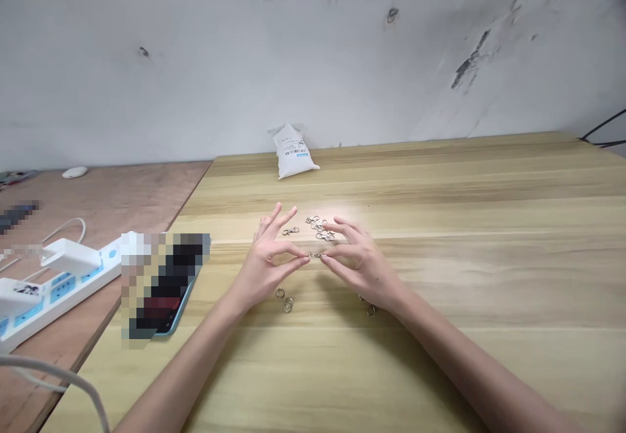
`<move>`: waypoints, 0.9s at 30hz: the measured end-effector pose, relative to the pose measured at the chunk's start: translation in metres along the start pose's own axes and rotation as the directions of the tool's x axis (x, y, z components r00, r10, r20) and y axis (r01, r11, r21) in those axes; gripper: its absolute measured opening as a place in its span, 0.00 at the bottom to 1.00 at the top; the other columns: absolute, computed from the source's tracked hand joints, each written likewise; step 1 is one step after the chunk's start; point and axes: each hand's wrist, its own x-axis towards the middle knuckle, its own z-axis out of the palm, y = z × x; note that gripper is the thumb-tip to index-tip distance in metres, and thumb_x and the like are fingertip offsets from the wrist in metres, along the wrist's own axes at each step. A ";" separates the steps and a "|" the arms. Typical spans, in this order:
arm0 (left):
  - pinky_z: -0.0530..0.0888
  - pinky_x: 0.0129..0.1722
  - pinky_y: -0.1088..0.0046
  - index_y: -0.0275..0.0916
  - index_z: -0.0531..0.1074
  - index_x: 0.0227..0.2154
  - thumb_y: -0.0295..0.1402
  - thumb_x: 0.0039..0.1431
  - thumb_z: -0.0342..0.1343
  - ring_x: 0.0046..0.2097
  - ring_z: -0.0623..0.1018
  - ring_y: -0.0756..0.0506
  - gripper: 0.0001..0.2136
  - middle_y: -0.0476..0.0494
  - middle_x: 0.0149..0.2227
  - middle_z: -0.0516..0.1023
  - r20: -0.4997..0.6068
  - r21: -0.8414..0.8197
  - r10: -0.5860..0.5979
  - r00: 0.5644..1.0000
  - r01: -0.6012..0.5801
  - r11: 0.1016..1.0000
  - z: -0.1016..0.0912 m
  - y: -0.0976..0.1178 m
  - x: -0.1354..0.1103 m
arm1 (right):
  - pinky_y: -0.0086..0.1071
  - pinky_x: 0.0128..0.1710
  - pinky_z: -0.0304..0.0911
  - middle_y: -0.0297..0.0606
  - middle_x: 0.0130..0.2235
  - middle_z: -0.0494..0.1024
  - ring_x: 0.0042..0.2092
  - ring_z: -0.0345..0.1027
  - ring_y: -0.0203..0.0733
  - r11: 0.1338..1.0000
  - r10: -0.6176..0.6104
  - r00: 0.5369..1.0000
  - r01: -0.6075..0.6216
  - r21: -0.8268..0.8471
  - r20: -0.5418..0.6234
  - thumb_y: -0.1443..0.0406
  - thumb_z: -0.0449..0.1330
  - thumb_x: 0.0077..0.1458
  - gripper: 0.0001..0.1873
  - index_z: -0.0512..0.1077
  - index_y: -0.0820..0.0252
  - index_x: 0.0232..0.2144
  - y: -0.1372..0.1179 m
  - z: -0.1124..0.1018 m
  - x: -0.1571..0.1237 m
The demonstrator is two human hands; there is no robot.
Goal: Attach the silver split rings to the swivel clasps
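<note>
Over the middle of the wooden table, my left hand point(271, 257) and my right hand point(362, 260) face each other, thumb and forefinger pinched. Between their fingertips is a small silver swivel clasp point(315, 255), one end in each hand; whether a ring is attached to it is too small to tell. The other fingers of both hands are raised and spread. Just beyond lie a single clasp point(291, 231) and a small pile of clasps point(320, 226). Split rings point(287, 304) rest below my left hand, and more rings point(370, 310) are partly hidden beneath my right wrist.
A white labelled packet point(295, 152) stands near the wall. To the left lie a phone point(171, 289), partly blurred out, and a white power strip point(63, 289) with chargers plugged in. A pale cable point(63, 371) curves across the lower left corner.
</note>
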 end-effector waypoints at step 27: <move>0.48 0.65 0.40 0.46 0.80 0.33 0.34 0.62 0.58 0.70 0.49 0.37 0.06 0.48 0.68 0.56 -0.045 0.103 0.114 0.992 -0.109 0.989 0.001 -0.002 -0.001 | 0.54 0.60 0.55 0.41 0.54 0.73 0.62 0.58 0.50 0.970 0.136 0.990 -0.140 0.201 0.031 0.64 0.60 0.59 0.08 0.77 0.55 0.29 -0.007 -0.002 0.001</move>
